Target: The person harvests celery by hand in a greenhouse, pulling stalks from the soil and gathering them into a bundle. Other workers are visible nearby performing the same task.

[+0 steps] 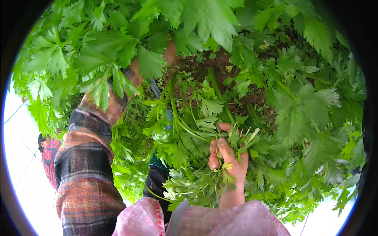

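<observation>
Celery-like leafy plants (212,106) surround both hands. My left hand (171,53) reaches in among the stalks at the upper middle. Leaves cover most of it, so its fingers and anything in them are hidden. At the lower right centre, my right hand (230,155) is closed around a bunch of cut green stems and leaves (248,137), with pale stem ends sticking out past the fingers. Thick green stalks (217,85) rise from the soil between my hands and lean toward the bunch.
Brown soil (218,62) with small weeds shows between the plants. Dense foliage (298,115) fills the right side and hangs over the top. Dark clothing (156,180) shows below the stalks. Another person (48,156) is at the far left edge.
</observation>
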### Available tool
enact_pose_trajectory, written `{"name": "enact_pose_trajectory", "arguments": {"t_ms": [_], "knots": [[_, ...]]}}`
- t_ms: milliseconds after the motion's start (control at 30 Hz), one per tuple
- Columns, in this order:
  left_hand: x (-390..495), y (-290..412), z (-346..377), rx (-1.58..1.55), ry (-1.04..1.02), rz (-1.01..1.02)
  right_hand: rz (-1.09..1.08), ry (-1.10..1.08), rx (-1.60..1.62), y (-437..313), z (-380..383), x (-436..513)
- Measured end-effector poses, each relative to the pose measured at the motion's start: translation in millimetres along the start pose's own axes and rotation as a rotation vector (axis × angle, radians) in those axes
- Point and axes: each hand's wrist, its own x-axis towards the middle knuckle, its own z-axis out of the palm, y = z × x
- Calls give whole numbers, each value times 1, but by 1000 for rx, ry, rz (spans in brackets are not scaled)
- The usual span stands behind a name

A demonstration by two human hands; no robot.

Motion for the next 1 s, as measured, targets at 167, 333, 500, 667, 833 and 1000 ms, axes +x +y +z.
{"name": "enact_pose_trajectory", "arguments": {"t_ms": [167,333,500,667,833,1000], "knots": [[2,50,-10,-76,-101,-122,7,-29,-3,0,0,-1],[8,87,1,37,-434,-54,26,-4,2,2,-4,-3],[19,74,18,55,-266,-85,6,-4,1,2,-2,-4],[23,17,17,-297,-230,-188,30,-19,9,2,-4,-5],[7,-8,-4,-624,-168,-156,12,-33,27,4,-7,-4],[15,45,0,-670,-256,-266,6,-61,7,1,-4,-4]]}}
